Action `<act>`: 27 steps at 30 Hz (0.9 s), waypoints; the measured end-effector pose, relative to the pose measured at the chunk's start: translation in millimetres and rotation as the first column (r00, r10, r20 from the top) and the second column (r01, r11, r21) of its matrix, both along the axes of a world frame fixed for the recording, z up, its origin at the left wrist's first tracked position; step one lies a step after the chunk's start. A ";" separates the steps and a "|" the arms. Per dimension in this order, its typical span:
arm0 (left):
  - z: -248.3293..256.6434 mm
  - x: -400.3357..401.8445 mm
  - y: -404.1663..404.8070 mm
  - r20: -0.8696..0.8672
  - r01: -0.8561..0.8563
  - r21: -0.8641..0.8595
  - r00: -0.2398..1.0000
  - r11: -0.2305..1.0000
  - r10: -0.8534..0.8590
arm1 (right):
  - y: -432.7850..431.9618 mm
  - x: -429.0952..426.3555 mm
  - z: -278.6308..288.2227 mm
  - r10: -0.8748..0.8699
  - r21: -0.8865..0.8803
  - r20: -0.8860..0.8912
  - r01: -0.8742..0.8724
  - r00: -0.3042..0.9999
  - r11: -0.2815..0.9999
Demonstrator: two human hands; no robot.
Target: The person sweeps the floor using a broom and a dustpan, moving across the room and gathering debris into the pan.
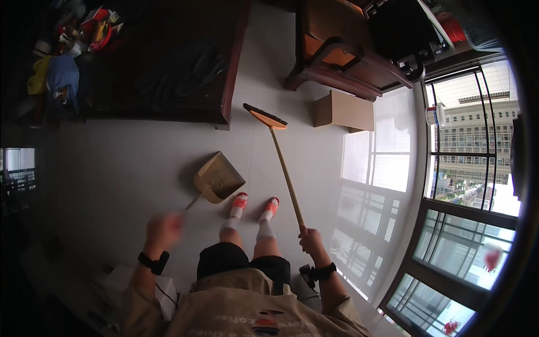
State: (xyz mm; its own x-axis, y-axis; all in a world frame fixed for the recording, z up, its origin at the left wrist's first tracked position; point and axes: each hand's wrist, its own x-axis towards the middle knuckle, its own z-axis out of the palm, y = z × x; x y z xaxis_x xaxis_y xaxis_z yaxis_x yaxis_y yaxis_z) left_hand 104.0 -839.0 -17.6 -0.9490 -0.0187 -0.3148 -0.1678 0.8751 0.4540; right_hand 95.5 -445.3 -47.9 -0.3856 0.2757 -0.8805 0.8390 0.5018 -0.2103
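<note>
My right hand grips the upper end of a broom's long tan handle. At the far end, the orange broom head with dark bristles is tilted on or just above the floor, between a dark bed-like platform and a cardboard box. My left hand, blurred, is closed around the thin handle of a dustpan. The yellowish dustpan lies just in front of my left foot, its wide mouth turned away to the right. Whatever lies inside it is too small to make out.
A dark wooden platform fills the far left, with dark cloth and a cluttered pile on it. A cardboard box stands beside a wooden armchair. Windows line the right. A white object is behind my left arm.
</note>
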 end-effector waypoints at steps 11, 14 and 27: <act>-7.5 5.7 -4.8 0.057 0.069 0.038 0.996 0.997 -0.071 | -43.7 -45.8 -96.7 0.410 0.246 -0.149 -0.368 0.900 0.897; -8.9 9.8 -5.0 -0.063 0.132 0.054 0.990 0.990 -0.129 | -38.9 58.3 -89.0 0.354 0.230 -0.064 -0.331 0.933 0.915; -0.1 10.3 9.5 -0.013 0.248 -0.074 0.968 0.966 -0.249 | -21.7 234.8 39.2 -0.370 -0.084 0.105 0.379 0.923 0.921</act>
